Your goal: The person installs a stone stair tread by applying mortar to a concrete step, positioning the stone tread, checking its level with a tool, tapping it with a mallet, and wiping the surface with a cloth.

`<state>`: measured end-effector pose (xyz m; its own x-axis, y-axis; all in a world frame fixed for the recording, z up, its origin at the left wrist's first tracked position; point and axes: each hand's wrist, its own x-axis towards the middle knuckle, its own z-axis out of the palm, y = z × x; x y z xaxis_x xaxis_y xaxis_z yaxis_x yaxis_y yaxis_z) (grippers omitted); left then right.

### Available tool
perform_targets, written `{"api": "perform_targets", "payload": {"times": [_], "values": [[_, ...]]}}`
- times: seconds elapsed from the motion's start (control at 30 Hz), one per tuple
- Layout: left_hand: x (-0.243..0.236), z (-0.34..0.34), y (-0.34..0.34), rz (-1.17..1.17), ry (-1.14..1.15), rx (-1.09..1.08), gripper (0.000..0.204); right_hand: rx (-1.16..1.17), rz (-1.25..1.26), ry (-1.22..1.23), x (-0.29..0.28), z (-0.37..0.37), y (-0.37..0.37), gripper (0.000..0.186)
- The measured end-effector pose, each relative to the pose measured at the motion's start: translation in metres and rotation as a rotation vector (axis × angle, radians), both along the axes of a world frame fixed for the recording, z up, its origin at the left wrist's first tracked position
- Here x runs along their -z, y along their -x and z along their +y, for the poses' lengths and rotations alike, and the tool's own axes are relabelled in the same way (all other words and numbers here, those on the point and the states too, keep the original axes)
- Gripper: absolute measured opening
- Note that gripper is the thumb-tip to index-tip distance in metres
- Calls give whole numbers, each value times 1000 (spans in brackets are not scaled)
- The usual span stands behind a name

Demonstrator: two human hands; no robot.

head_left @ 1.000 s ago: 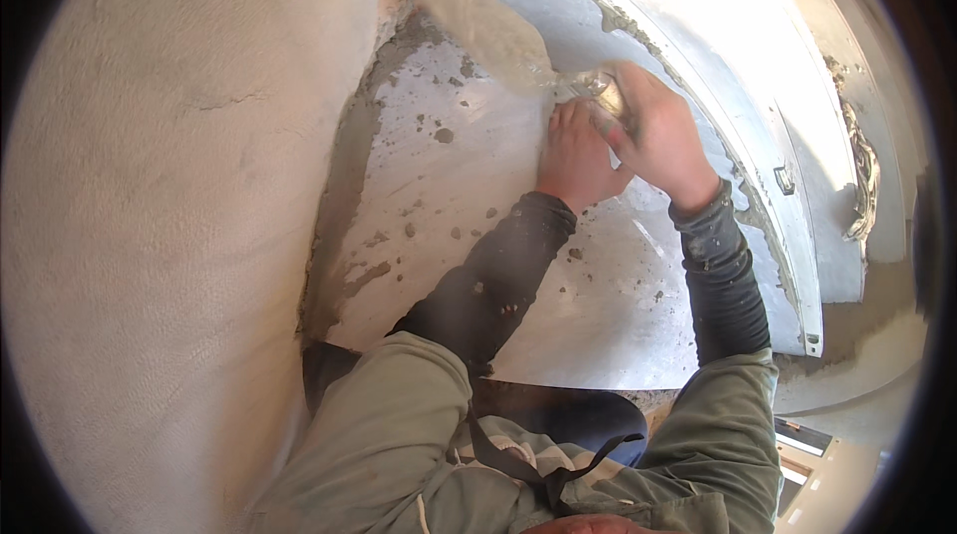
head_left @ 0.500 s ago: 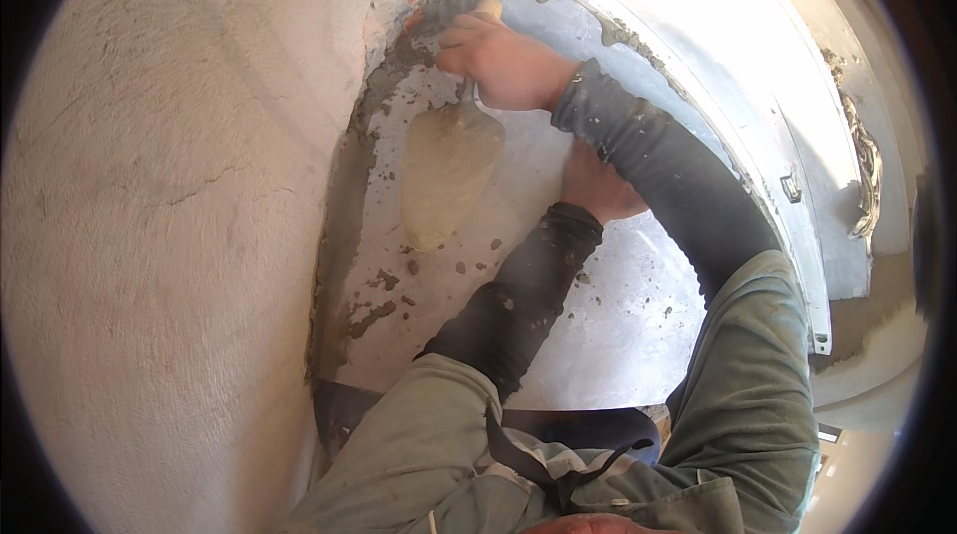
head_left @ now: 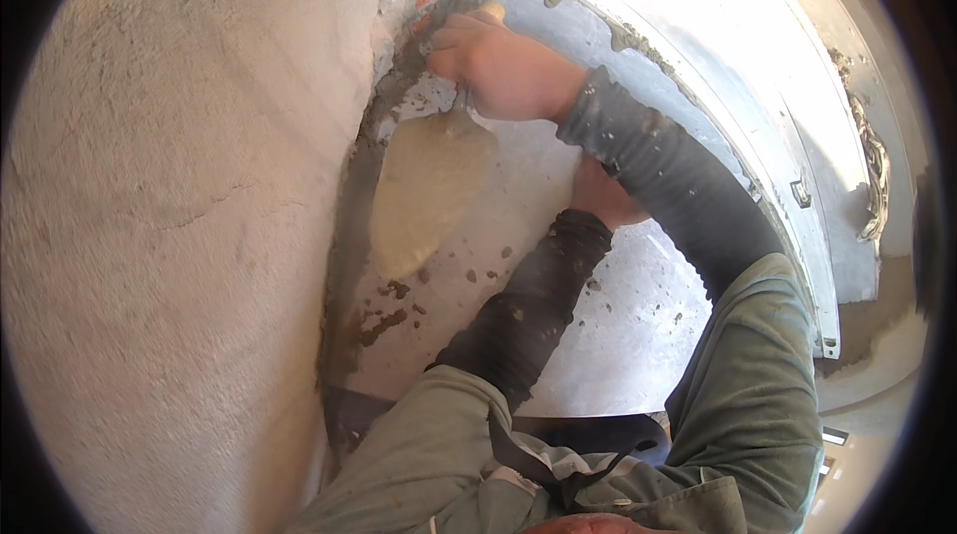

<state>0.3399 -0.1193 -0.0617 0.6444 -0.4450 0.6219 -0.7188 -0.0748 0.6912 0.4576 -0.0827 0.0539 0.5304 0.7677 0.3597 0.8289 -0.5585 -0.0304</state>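
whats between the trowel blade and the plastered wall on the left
In the head view, a dark strip of wet grey mortar runs down the joint between the trowel blade, held by the right hand, and the plastered wall.

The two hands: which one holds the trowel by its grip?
The right hand, uppermost near the wall's edge, grips the trowel. The left hand is lower, mostly hidden behind the right forearm, away from the trowel.
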Motion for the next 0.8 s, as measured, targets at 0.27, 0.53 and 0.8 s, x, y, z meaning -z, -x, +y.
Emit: {"api": "perform_targets", "payload": {"times": [0.27,0.53,0.8], "values": [[-7,3,6,22,64,36,69,66,14,-1,-2,-13,-5,25],[-2,2,-2,-30,68,13,66,63,-24,-4,-7,-3,2,25],[-4,-1,-9,15,65,56,70,38,-33,-20,-16,2,14,27]]}}
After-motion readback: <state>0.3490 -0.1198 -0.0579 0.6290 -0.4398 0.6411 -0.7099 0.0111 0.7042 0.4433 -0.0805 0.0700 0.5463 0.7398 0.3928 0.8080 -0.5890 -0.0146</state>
